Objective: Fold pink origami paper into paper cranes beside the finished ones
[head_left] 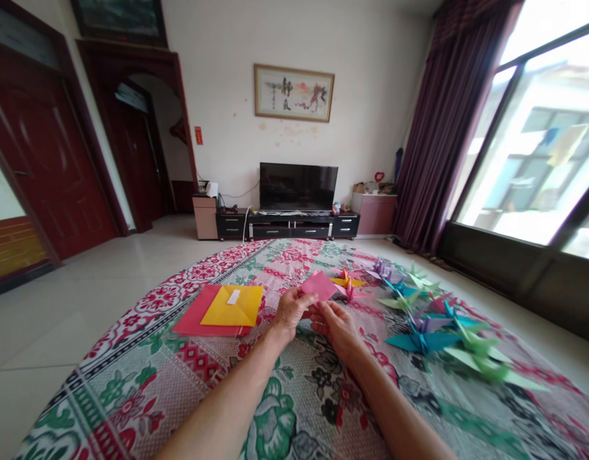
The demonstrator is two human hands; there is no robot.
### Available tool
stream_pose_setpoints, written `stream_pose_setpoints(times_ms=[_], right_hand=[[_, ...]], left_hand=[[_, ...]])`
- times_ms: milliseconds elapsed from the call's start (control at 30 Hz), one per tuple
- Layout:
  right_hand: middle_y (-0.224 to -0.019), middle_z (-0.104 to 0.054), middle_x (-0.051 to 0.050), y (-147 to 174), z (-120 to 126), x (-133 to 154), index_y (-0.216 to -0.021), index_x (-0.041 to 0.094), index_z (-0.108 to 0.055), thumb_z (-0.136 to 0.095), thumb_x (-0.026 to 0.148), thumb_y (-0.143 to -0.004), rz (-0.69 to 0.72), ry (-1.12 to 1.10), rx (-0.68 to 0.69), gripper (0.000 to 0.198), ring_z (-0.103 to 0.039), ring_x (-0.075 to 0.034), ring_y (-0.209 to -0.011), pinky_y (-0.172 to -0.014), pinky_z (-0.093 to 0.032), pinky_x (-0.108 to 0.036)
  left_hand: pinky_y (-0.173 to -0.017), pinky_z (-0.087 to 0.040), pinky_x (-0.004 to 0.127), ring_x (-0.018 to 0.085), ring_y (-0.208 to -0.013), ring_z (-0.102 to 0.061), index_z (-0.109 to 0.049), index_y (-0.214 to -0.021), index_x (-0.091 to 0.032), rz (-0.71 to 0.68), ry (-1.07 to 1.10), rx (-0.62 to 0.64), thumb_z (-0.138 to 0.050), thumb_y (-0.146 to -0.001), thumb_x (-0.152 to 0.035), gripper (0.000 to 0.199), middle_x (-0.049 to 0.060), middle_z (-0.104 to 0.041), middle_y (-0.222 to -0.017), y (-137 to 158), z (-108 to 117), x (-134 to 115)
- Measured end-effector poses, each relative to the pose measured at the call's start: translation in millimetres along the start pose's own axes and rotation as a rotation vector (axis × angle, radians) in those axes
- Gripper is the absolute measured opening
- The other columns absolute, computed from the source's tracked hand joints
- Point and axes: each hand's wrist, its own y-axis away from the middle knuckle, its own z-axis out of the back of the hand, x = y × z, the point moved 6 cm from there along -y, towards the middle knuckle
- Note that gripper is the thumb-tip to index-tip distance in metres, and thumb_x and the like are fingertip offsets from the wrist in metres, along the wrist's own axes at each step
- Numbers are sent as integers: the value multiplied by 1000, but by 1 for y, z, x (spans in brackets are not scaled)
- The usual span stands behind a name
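Note:
A small pink folded paper [319, 285] is held up above the patterned cloth in front of me. My left hand [292, 308] pinches its left side between thumb and fingers. At the lower edge of the same paper, the fingertips of my right hand [333, 321] are closed on it; its lower fingers curl beneath. Just beyond the paper sit an orange paper crane [347, 281] and a pink paper crane [351, 292]. To the left lies a yellow paper sheet [244, 310] with a small white label [234, 297], on top of red paper sheets [191, 316].
Several folded cranes in blue, green and purple spread over the right side, among them a blue crane [423, 338] and a light green crane [486, 351]. A floral tablecloth [179, 396] covers the round table. Farther off stand a television [298, 186] and a low black cabinet [270, 228].

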Motion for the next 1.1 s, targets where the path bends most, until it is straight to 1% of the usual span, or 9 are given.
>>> stream_pose_setpoints(times_ms=[133,300,400,533,767,833,933,1100], right_hand=[[-74,-66,-1,1,0,2,-75,17,-60,-71,40,-61,-2,7,-13,30,-59,-10,-58,-54,-49,-21],[-76,-66,-1,1,-2,2,-76,16,-62,-74,36,-59,-25,10,16,29,-58,-9,-58,-56,-49,-21],[-71,-65,-2,1,-1,2,-75,15,-62,-73,37,-59,-9,36,19,30,-57,-10,-58,-55,-48,-21],[-72,-65,-2,1,-1,2,-78,15,-64,-74,37,-59,-1,75,29,31,-55,-9,-57,-56,-47,-21],[-81,-66,-2,5,-4,7,-82,17,-66,-72,39,-60,3,172,47,32,-56,-11,-63,-59,-47,-24],[-79,-65,-1,5,-3,8,-83,18,-65,-73,40,-59,22,173,30,33,-55,-11,-63,-58,-47,-24],[-69,-63,1,5,-2,8,-77,17,-65,-74,41,-57,23,179,21,33,-54,-10,-58,-58,-46,-25],[-59,-59,3,6,-3,7,-68,16,-63,-75,43,-54,-17,253,59,32,-51,-9,-50,-55,-43,-25]], left_hand=[[-48,-43,23,10,-46,-52,-63,-69,-11,8,-57,-9,-68,-58,-35,27,2,-60,-56,-2,3,3],[-48,-40,22,9,-46,-50,-62,-60,-13,-61,-165,-57,-67,-60,-34,22,1,-57,-52,-3,7,0],[-48,-38,21,9,-45,-47,-62,-60,-13,-86,-190,-37,-67,-59,-33,20,-1,-56,-51,-2,6,-3],[-50,-37,21,9,-50,-48,-63,-70,-13,-121,-199,-3,-67,-60,-35,24,0,-58,-58,-2,6,-9],[-47,-32,20,6,-46,-40,-54,-59,-13,-140,-177,24,-65,-62,-35,24,-4,-47,-50,-1,6,-13],[-47,-32,20,6,-46,-39,-53,-60,-13,-133,-197,30,-64,-62,-34,24,-4,-47,-51,0,6,-14],[-48,-32,20,6,-46,-39,-53,-60,-13,-114,-249,54,-64,-61,-35,24,-4,-47,-52,0,8,-14],[-48,-30,20,6,-46,-37,-53,-57,-13,-141,-344,85,-64,-62,-37,26,-4,-44,-49,0,10,-18]])
